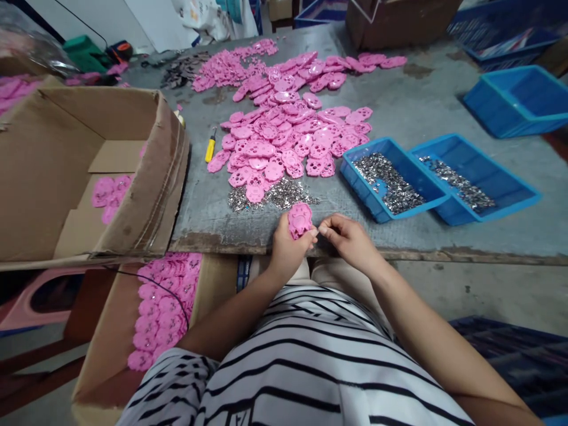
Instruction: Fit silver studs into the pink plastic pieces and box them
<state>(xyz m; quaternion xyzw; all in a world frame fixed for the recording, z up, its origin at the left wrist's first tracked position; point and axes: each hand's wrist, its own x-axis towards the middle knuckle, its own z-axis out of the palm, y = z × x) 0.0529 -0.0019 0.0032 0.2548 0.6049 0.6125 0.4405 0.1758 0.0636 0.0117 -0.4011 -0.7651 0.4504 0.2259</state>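
My left hand [286,245] grips a pink plastic piece [300,219] with cut-outs, held upright at the near edge of the grey table [421,112]. My right hand [346,236] sits just right of it, fingertips pinched together against the piece's edge, perhaps on a small metal part too small to make out. Directly beyond my hands lies a loose heap of small silver metal parts [275,195], and behind that a wide spread of the same pink pieces [284,136].
Two blue trays [355,157] [510,177] of silver parts stand to the right, another blue tray [517,97] farther back. A yellow-handled screwdriver [210,147] lies left of the pile. A cardboard box [66,171] sits at left; a lower box [162,307] holds stacked pink pieces.
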